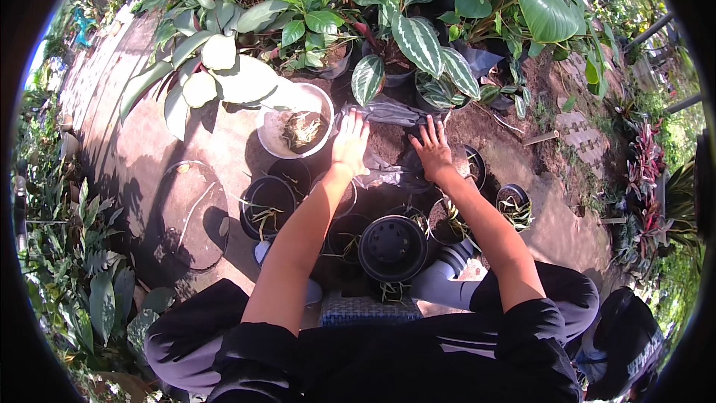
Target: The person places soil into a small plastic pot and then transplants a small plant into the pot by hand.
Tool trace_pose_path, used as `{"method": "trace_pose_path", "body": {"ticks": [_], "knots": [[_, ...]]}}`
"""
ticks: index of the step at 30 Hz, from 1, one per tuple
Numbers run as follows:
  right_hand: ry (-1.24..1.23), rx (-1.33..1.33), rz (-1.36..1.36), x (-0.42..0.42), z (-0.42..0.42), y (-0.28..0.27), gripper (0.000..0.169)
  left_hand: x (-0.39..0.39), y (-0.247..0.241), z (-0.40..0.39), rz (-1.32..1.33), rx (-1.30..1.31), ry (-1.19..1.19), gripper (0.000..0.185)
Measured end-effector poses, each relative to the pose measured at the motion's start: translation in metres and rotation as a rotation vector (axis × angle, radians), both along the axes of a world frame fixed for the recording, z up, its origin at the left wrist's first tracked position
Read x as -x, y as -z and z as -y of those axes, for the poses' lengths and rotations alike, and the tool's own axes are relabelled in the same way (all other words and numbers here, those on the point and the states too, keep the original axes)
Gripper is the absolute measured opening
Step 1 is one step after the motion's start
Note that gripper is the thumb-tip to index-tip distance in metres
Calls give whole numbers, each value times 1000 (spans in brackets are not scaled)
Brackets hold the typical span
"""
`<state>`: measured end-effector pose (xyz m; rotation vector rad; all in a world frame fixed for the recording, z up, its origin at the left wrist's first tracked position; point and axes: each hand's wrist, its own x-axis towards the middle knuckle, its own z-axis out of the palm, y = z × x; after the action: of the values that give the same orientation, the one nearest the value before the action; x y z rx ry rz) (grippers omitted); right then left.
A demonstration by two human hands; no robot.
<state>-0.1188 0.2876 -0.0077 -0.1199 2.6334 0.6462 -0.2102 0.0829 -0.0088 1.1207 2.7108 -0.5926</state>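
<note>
My left hand (351, 144) lies along the left side of a dark plastic bag (394, 112), its fingers stretched away from me. Across from it, my right hand (433, 149) rests on the bag's right side with the fingers spread. Brown soil (387, 143) shows between the two hands, inside the bag's folded rim. Neither hand grips anything that I can see. Just left of my left hand stands a white bucket (268, 133) with dry plant cuttings (305, 131) in it. Nearer me is a black plastic pot (393, 246) with drainage holes in its base.
Several black pots with grassy seedlings surround my forearms, among them a left one (268, 207) and a small right one (513, 204). Broad-leaved potted plants (417, 39) crowd the far side. A round soil-topped disc (193, 215) lies left. A woven stool (366, 310) is beneath me.
</note>
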Motion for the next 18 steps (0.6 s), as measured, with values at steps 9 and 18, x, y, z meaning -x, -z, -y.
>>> {"method": "trace_pose_path", "body": {"ticks": [9,18], "knots": [[166,291,238,4,14,19,46,-22,44,3,212,-233,207,42],[187,486,149,-14,-5,17,49,-35,38,0,418,42,-58,47]]}}
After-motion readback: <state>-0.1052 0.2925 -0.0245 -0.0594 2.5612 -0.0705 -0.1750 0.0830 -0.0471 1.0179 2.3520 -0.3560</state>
